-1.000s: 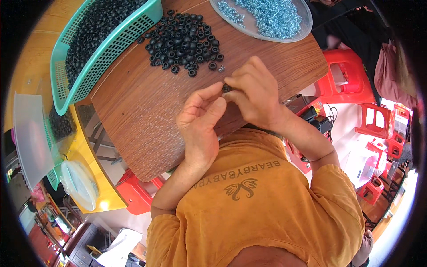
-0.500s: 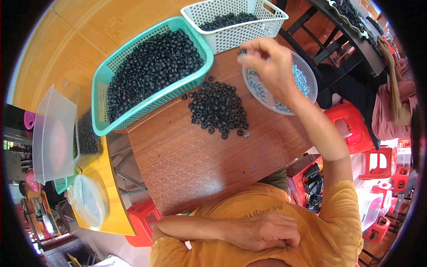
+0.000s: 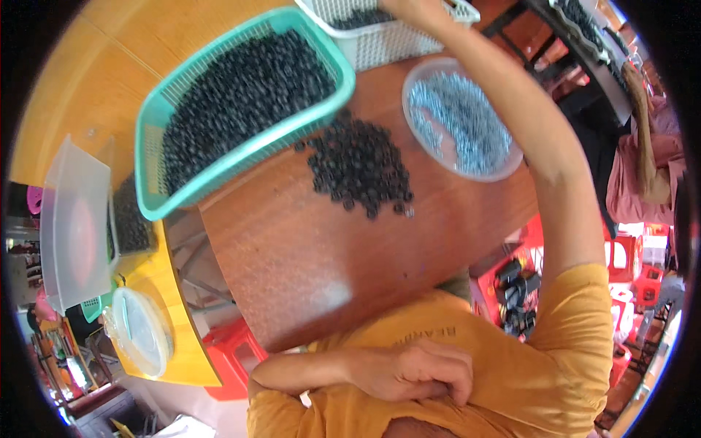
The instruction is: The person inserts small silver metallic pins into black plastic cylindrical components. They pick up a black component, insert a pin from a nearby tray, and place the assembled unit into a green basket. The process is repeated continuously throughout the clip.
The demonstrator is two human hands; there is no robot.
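Observation:
My right arm stretches to the top edge, over the white perforated basket [image 3: 372, 45] of small black pieces. Only part of my right hand [image 3: 406, 7] shows there; its fingers are cut off and blurred. My left hand [image 3: 423, 371] lies against the yellow shirt [image 3: 511, 343], fingers curled in; whatever they hold is hidden. On the brown tabletop [image 3: 292, 255] lies a heap of small black round pieces [image 3: 358, 164] with holes. A green basket [image 3: 244, 198] full of black pieces stands left of it. On the right, a clear round tub [image 3: 485, 175] holds small silvery-blue metal pieces.
At the left, a yellow table [image 3: 191, 350] bears a lidded round tub [image 3: 142, 332] and a translucent bin [image 3: 77, 226]. Red stools [image 3: 237, 358] stand below. A box of dark items [image 3: 517, 292] sits right of the table. Another person [image 3: 642, 175] is at the far right.
My right hand has moved up and left from above the clear tub to the white basket, uncovering the metal pieces. A black piece showed in its fingers before. My left hand stays at the shirt.

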